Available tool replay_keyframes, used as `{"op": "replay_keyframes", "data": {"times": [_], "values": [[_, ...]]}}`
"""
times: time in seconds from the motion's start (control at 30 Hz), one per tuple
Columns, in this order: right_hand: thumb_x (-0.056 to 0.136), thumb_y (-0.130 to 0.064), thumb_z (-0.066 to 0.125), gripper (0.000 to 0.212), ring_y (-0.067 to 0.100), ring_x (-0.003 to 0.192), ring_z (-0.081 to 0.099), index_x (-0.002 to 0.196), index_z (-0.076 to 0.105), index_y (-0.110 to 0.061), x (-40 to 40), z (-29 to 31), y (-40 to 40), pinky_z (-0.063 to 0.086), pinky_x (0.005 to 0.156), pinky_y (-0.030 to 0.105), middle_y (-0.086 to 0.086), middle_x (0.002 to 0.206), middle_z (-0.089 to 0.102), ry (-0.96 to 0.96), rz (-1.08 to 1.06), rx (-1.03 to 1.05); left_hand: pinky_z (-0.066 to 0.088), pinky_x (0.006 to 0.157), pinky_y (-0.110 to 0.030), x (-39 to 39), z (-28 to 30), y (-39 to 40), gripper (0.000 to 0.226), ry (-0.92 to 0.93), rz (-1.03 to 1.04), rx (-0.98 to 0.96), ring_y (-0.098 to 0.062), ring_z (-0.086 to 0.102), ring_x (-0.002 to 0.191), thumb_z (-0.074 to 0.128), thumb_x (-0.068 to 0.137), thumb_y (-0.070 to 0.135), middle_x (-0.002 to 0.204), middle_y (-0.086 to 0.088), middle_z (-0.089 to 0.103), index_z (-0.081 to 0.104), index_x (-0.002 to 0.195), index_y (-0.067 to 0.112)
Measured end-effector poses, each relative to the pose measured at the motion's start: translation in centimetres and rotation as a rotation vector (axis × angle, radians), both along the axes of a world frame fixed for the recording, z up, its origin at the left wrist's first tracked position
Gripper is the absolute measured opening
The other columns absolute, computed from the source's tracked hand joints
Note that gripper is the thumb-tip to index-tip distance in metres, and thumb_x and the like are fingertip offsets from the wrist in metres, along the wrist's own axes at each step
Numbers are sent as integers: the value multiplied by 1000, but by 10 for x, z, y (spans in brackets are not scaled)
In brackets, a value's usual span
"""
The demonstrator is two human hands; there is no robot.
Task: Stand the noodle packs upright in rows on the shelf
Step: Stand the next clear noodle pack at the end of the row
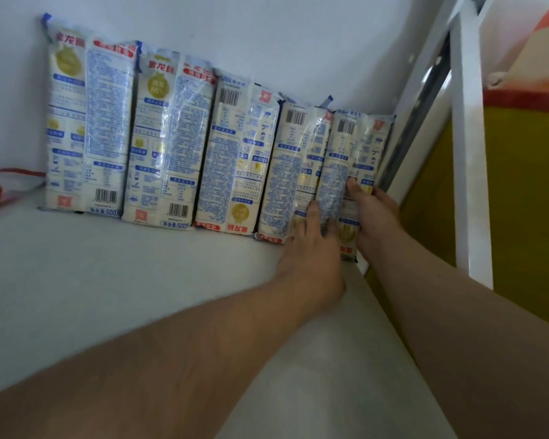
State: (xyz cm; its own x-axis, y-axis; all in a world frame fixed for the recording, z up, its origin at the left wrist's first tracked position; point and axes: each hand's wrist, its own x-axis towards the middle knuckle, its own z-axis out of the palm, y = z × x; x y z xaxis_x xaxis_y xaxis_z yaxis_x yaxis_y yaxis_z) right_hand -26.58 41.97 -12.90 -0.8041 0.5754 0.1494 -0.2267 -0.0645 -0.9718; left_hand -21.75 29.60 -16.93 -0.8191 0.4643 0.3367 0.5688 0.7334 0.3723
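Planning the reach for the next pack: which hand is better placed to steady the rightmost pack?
Right, probably. The right hand already grips the rightmost pack on its outer edge by the shelf frame. The left hand straddles the seam with the neighbouring pack.

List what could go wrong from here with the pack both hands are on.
1. The rightmost pack sits at the shelf's right edge, beside the white upright; if the right hand lets go too soon, it might slip off that side.
2. The left hand also lies on the neighbouring pack; pushing sideways could tip it into the row.
3. The packs overlap and lean, so the row may end up uneven.
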Motion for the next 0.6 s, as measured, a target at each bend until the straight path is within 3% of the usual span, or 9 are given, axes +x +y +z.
{"op": "replay_keyframes", "data": {"times": [0.1,0.2,0.27,0.37,0.5,0.6], "values": [[92,-20,76,6,26,94,78,94,75,-26,-3,-1,0,62,89,53,4,100,80,4,-33,7,19,120,-47,-2,2,4,92,0,23,-13,-38,7,147,69,83,23,163,-13,-13,15,157,14],[88,-29,80,18,24,94,77,104,77,-20,-2,-4,-3,62,91,51,3,100,80,-20,-83,19,22,118,-46,-5,4,6,85,30,53,-31,-37,15,143,69,83,24,161,-14,-5,24,155,15],[78,-44,86,28,21,89,74,88,73,-22,1,-6,-6,61,92,47,0,94,77,-102,-143,17,25,115,-44,-7,4,4,84,56,66,-30,-34,20,139,70,83,25,157,-12,5,27,154,18],[62,-65,87,57,29,99,71,79,59,-19,8,-5,-10,60,93,47,7,104,73,-220,-238,-2,26,113,-42,-9,4,1,87,40,69,-66,-32,21,136,70,83,28,151,-10,14,23,156,22],[64,-66,86,65,32,104,67,89,54,-15,12,2,-14,58,96,47,7,105,65,-287,-246,16,24,116,-42,-5,4,-3,91,-32,39,-77,-32,22,136,68,85,30,148,-10,17,14,158,24],[75,-60,82,60,27,96,58,104,55,-15,17,5,-17,52,86,38,5,104,60,-307,-263,110,33,111,-41,-1,3,-13,83,-19,-3,-45,-31,30,131,65,85,26,142,-10,25,23,155,22]]}}
